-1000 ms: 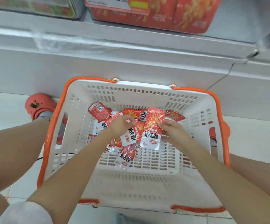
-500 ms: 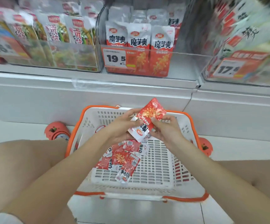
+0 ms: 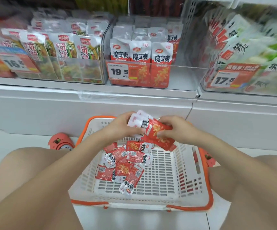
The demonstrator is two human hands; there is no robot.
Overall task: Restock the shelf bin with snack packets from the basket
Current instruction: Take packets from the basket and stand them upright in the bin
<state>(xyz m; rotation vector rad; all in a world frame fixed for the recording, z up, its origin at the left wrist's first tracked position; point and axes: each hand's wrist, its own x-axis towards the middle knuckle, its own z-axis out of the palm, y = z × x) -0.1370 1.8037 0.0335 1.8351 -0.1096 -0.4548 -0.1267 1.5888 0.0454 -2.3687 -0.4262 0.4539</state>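
Note:
A white basket (image 3: pixel 189 173) with orange rim sits on the floor between my knees, holding several red-and-white snack packets (image 3: pixel 122 165). Above its far edge both hands hold a small bunch of the same packets (image 3: pixel 152 130). My left hand (image 3: pixel 121 127) grips the white ends from the left; my right hand (image 3: pixel 176 130) pinches the red ends from the right. Straight ahead on the shelf stands the clear bin (image 3: pixel 181 77) with matching upright packets (image 3: pixel 139 63) and a 19.5 price tag. The bin's right part has no packets in it.
A clear bin of green-and-white packets (image 3: pixel 59 52) stands to the left, another blurred bin (image 3: pixel 250 67) with a 17.8 tag to the right. A white shelf ledge (image 3: pixel 101 103) runs between bins and basket. My orange shoes (image 3: pixel 59 141) flank the basket.
Both hands lifted a bunch of packets out of the basket to above its far rim. My view tilted up, bringing the shelf bins fully into sight.

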